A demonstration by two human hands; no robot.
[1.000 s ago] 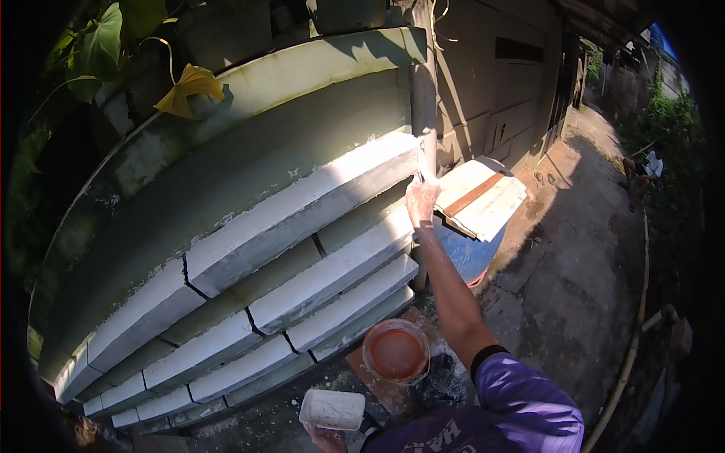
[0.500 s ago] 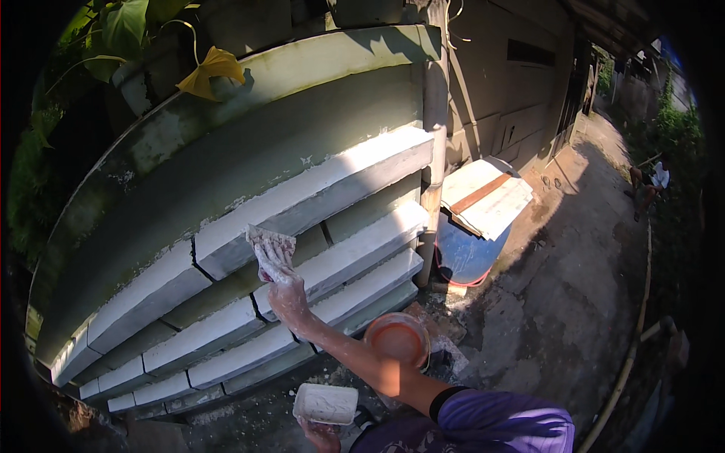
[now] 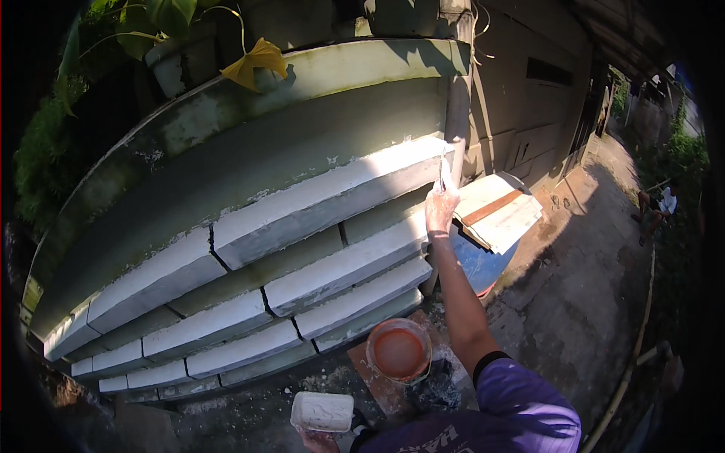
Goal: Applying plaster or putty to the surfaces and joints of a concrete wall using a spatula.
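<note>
My right hand [image 3: 442, 208] reaches out to the right end of the top ledge [image 3: 340, 190], a white-coated block on the wall. It is closed on a flat putty knife [image 3: 444, 167], smeared white and seen almost edge-on at the ledge's end face. Low in the picture, my left hand [image 3: 320, 440] grips a white rectangular tub [image 3: 323, 411] from below; white paste lies in it. More white-coated block rows [image 3: 347, 260] run below the top ledge, with dark gaps between blocks. White smears cover my right fingers.
An orange-brown bucket [image 3: 399, 350] stands on a board below the wall. Beside a vertical post [image 3: 458, 98] is a blue drum [image 3: 483, 264] with a pale lid [image 3: 495, 211]. Plants with a yellow leaf [image 3: 255, 65] overhang the wall top. A person [image 3: 655, 211] sits far right along the path.
My right hand has moved right with the putty knife, from the middle of the top ledge to its right end. My left hand still holds the tub low down. The view has shifted slightly.
</note>
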